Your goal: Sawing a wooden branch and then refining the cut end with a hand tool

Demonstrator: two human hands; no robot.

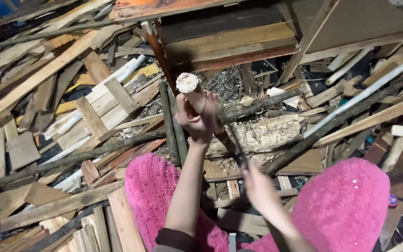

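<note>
1. Left hand [197,119] closed round a short, pale-ended round wooden stick [190,88], held upright above the rough chopping log [262,135].
2. Right hand [256,184] blurred; it seems to grip a thin dark tool [234,144], though I cannot tell how firmly.
3. Stick looks stiff, light, splintery; best held mid-shaft.
4. Scrap planks [47,74] lie all around.

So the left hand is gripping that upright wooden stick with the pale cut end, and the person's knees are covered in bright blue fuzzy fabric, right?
Not quite. The head view shows the fuzzy fabric over the knees is bright pink, not blue. The rest holds: the left hand grips the upright wooden stick, whose pale cut end points up, above a litter of scrap planks.
</note>
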